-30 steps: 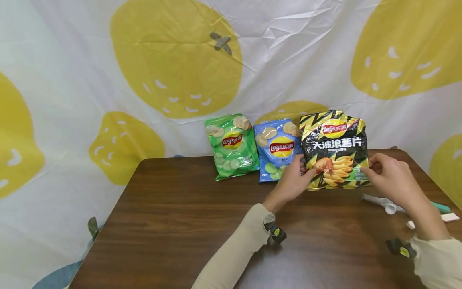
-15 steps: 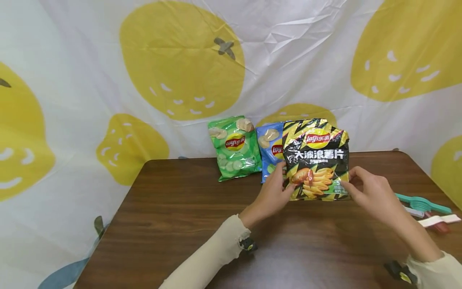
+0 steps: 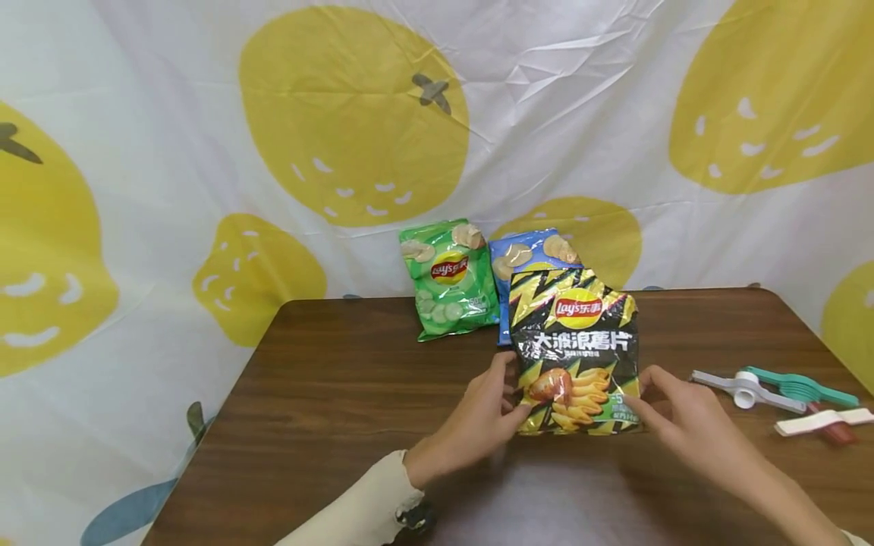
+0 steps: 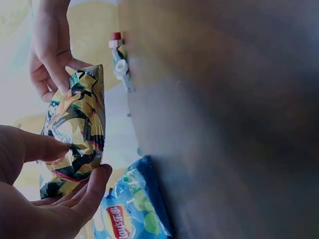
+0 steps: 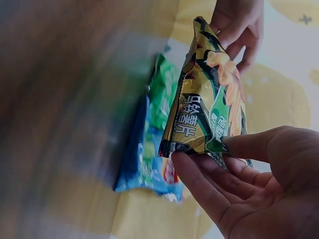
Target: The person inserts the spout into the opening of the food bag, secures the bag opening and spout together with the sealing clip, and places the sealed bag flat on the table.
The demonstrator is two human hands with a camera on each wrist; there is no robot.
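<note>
Both hands hold a black and yellow bag of potato chips [image 3: 576, 349] upright above the table, its printed front facing me. My left hand [image 3: 478, 409] grips the lower left edge, thumb in front and fingers behind, as the left wrist view shows. On the opposite side my right hand [image 3: 696, 425] pinches the lower right edge between thumb and fingers. Behind it, a blue chip bag [image 3: 529, 250] is partly hidden by the held one. A green chip bag [image 3: 451, 284] leans against the backdrop beside the blue one.
On the right of the brown table [image 3: 355, 409] lie a grey-white squeezer-like tool [image 3: 747, 390], a similar teal one [image 3: 799, 385], a white strip-like item [image 3: 826, 419] and a red object [image 3: 833, 432]. A fruit-print cloth [image 3: 567, 98] hangs behind the table.
The black and yellow chip bag has come down, left and toward me, both hands moving with it. It now overlaps the blue bag, and the tools at right have come into fuller view.
</note>
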